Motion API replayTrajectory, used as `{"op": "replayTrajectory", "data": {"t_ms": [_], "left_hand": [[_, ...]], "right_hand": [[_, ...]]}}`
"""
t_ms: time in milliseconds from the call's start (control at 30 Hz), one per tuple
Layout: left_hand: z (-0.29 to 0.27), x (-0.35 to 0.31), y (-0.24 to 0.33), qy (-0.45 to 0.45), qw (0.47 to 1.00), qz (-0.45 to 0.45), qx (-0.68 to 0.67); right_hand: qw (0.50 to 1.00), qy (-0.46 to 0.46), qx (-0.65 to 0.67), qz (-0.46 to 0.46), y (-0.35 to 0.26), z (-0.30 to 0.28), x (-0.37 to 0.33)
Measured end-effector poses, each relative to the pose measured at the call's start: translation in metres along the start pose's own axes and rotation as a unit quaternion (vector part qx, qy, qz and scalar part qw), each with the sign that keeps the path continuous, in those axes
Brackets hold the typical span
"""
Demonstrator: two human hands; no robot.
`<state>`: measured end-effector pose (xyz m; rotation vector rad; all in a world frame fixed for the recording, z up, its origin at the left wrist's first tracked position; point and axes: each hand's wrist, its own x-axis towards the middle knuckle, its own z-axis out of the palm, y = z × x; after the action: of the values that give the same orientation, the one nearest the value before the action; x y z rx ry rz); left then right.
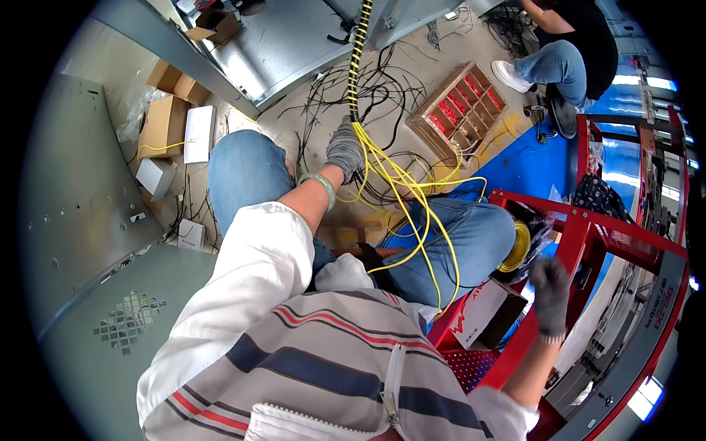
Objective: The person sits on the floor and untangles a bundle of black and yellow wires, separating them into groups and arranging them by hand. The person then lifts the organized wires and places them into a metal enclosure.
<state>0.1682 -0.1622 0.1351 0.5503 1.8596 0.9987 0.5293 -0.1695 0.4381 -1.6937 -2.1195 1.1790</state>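
Two hands well apart, yellow cables between, red frame edge near one

The left arm reaches forward, away from the torso, its white sleeve pushed up to leave the forearm bare. The left hand, in a grey glove, lies beyond the left knee; its fingertips are too hidden to read. The right arm is out to the side, forearm raised and bare above the sleeve. The right hand, also grey-gloved, is well apart from the left, its fingers blurred. Both knees are bent and spread, the right one angled outward.
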Motion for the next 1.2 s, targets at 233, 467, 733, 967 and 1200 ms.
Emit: {"op": "replayTrajectory", "data": {"t_ms": [233,467,733,967,1200], "left_hand": [[0.004,-0.026,0.028,-0.078,0.996,0.041,0.003],[0.015,-0.014,0.005,-0.086,0.992,0.057,-0.079],[0.021,0.000,-0.013,-0.143,0.941,-0.006,-0.307],[0.019,-0.010,-0.019,-0.165,0.959,0.083,-0.216],[0.010,-0.024,-0.006,-0.205,0.935,0.048,-0.284]], "right_hand": [[0.964,-0.180,-0.189,-0.047,-0.065,0.186,0.149],[0.960,-0.115,-0.229,-0.116,-0.065,0.225,0.133],[0.965,-0.213,0.099,-0.113,-0.028,0.207,0.147],[0.954,-0.191,-0.199,-0.118,0.004,0.236,0.153],[0.989,-0.035,-0.116,-0.085,0.004,0.209,0.163]]}}
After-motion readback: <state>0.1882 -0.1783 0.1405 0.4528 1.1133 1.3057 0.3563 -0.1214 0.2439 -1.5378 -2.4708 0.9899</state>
